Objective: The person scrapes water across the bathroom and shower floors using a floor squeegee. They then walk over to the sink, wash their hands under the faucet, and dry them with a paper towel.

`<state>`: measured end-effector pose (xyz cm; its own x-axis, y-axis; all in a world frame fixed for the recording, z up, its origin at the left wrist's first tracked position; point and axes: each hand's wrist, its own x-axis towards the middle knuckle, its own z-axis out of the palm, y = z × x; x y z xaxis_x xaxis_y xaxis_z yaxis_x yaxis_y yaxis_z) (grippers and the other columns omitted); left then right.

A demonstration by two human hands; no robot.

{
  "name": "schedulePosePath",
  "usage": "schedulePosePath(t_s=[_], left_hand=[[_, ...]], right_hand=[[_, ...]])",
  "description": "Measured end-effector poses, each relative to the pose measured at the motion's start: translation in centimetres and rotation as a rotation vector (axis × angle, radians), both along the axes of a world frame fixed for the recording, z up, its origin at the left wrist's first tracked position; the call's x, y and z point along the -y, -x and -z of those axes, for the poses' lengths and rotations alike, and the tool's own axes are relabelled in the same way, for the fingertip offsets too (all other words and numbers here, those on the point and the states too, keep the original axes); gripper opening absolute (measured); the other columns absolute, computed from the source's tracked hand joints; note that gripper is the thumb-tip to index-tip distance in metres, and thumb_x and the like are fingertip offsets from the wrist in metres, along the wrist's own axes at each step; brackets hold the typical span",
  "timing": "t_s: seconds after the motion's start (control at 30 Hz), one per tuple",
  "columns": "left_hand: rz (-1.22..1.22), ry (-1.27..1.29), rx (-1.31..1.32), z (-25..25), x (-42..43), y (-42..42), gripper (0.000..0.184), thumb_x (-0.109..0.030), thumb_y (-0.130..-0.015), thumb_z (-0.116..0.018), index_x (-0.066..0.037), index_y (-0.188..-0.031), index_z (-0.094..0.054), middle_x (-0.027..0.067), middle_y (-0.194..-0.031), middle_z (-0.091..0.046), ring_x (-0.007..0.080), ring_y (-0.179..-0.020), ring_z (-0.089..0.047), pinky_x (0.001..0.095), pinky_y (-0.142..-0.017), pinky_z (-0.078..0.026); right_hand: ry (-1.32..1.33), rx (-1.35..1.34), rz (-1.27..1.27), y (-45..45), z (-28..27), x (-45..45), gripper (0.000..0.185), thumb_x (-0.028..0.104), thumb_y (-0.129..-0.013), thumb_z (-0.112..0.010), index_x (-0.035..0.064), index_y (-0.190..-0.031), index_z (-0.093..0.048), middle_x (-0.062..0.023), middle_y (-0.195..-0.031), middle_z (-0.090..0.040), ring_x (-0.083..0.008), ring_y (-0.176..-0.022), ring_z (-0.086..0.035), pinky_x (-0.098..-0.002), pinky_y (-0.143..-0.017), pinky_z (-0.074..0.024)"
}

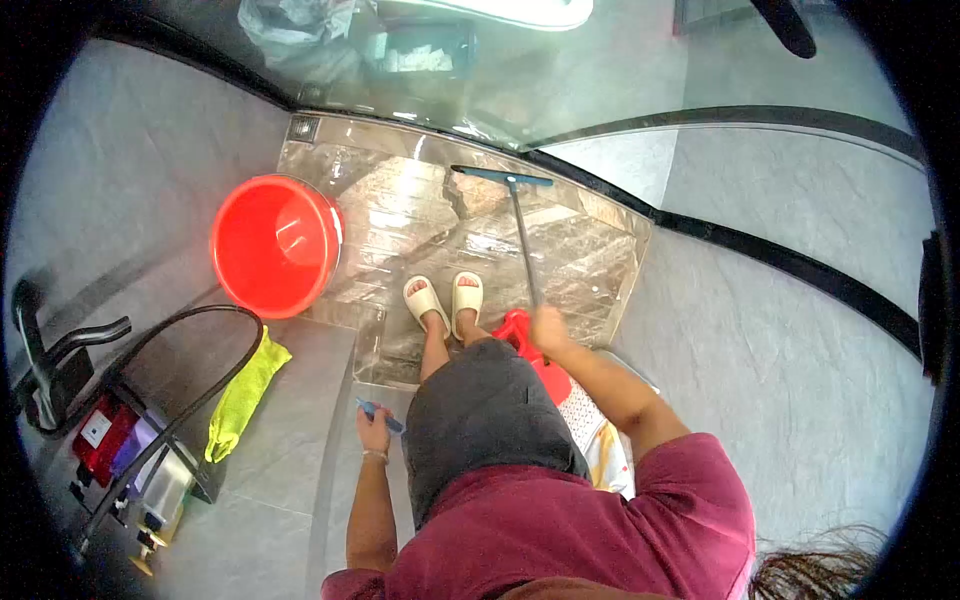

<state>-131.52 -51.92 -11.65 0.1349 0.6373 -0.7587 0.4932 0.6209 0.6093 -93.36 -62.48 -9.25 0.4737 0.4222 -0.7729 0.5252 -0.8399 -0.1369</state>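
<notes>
My right hand [547, 330] is closed around the dark handle of a floor squeegee [527, 250]. The blue blade of the squeegee lies on the wet brown marble floor, near the black frame at the bottom of the glass. Down by my left thigh, my left hand [373, 430] is closed on a small blue object [383, 416]; its kind is unclear. A red plastic thing [517, 328] is partly hidden behind my right hand and forearm.
A red bucket [270, 245] stands to the left of my slippers [467, 293]. A yellow-green cloth [240, 400] hangs beside a black hose [215, 308] and a shelf with bottles [140, 455]. Glass panels [600, 85] rise ahead, with a floor drain [303, 127] in the corner.
</notes>
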Motion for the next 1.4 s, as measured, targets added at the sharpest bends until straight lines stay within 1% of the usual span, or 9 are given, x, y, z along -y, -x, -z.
schedulePosePath(t_s=[0.27,0.47,0.73,0.83,0.87,0.9,1.03,1.23,1.4], left_hand=[[-0.077,0.039,-0.166,1.6,2.8,4.3,0.009,-0.004,-0.071,-0.046,-0.001,-0.079,-0.045,0.0070,-0.068,-0.050,0.0166,-0.062,-0.049,0.0273,-0.058,-0.041],[-0.213,-0.004,-0.061,1.0,3.3,5.9,0.009,-0.004,-0.071,-0.046,-0.001,-0.079,-0.046,0.0069,-0.069,-0.051,0.0169,-0.062,-0.050,0.0273,-0.058,-0.041],[-0.404,-0.061,0.070,-2.2,-2.2,1.9,0.012,-0.008,-0.076,-0.050,-0.003,-0.086,-0.045,0.0046,-0.076,-0.051,0.0120,-0.066,-0.048,0.0245,-0.060,-0.040],[-0.293,-0.265,0.089,-2.2,-5.6,-0.9,0.010,-0.008,-0.076,-0.052,-0.006,-0.083,-0.045,0.0012,-0.075,-0.048,0.0123,-0.063,-0.047,0.0234,-0.058,-0.040],[-0.297,-0.302,0.144,-2.8,-7.1,-2.1,0.012,-0.009,-0.075,-0.054,-0.005,-0.084,-0.046,0.0006,-0.076,-0.049,0.0114,-0.063,-0.047,0.0227,-0.058,-0.040],[-0.301,-0.341,0.198,-4.0,-8.8,-3.7,0.014,-0.011,-0.075,-0.055,-0.005,-0.085,-0.047,0.0001,-0.076,-0.049,0.0105,-0.063,-0.046,0.0220,-0.057,-0.040],[-0.373,-0.184,0.407,-12.8,-14.4,-8.9,0.022,-0.009,-0.074,-0.056,-0.002,-0.094,-0.049,0.0021,-0.081,-0.052,0.0093,-0.070,-0.049,0.0215,-0.057,-0.042],[-0.072,-0.475,0.863,-29.2,-14.6,-14.0,0.021,-0.004,-0.077,-0.050,0.001,-0.097,-0.045,0.0108,-0.096,-0.053,0.0143,-0.088,-0.051,0.0266,-0.076,-0.043],[-0.113,-0.596,0.888,-33.9,-14.4,-15.7,0.021,-0.004,-0.078,-0.049,0.001,-0.097,-0.043,0.0115,-0.095,-0.054,0.0153,-0.088,-0.051,0.0264,-0.075,-0.043]], right_hand=[[-0.007,-0.078,0.234,8.7,2.4,-12.3,0.026,0.017,-0.068,-0.054,-0.0035,-0.083,-0.053,-0.0173,-0.081,-0.055,-0.0309,-0.077,-0.056,-0.0371,-0.062,-0.0457],[-0.417,-0.085,0.171,10.3,9.3,-24.0,0.021,0.016,-0.069,-0.050,-0.0018,-0.079,-0.056,-0.0230,-0.080,-0.055,-0.0361,-0.073,-0.055,-0.0403,-0.066,-0.0439],[-0.321,-0.161,0.166,5.4,-1.0,-20.8,0.033,0.025,-0.073,-0.046,-0.0031,-0.088,-0.054,-0.0255,-0.079,-0.054,-0.0376,-0.082,-0.051,-0.0388,-0.071,-0.0400],[-0.292,-0.106,0.030,4.2,0.4,-15.8,0.027,0.021,-0.076,-0.046,-0.0030,-0.087,-0.054,-0.0150,-0.052,-0.051,-0.0179,-0.038,-0.050,-0.0300,-0.038,-0.0397],[-0.117,-0.301,0.314,3.8,-1.3,-15.8,0.029,0.022,-0.076,-0.047,-0.0047,-0.084,-0.054,-0.0141,-0.053,-0.052,-0.0184,-0.042,-0.051,-0.0309,-0.040,-0.0401],[-0.088,-0.347,0.278,3.0,-2.0,-15.8,0.025,0.020,-0.077,-0.046,-0.0037,-0.078,-0.054,-0.0113,-0.051,-0.051,-0.0173,-0.040,-0.049,-0.0297,-0.040,-0.0391],[-0.289,-0.993,1.144,1.2,-7.3,-17.5,0.010,0.009,-0.079,-0.045,0.0019,-0.072,-0.047,-0.0057,-0.061,-0.049,-0.0163,-0.054,-0.051,-0.0260,-0.047,-0.0457],[-0.364,-1.312,1.245,4.1,-15.5,-19.7,0.012,0.013,-0.079,-0.042,0.0075,-0.068,-0.041,-0.0029,-0.051,-0.043,-0.0098,-0.040,-0.039,-0.0198,-0.035,-0.0367],[-0.429,-1.331,1.364,7.7,-20.2,-20.8,0.016,0.012,-0.081,-0.035,0.0060,-0.066,-0.039,-0.0002,-0.053,-0.034,-0.0057,-0.039,-0.028,-0.0162,-0.032,-0.0250]])
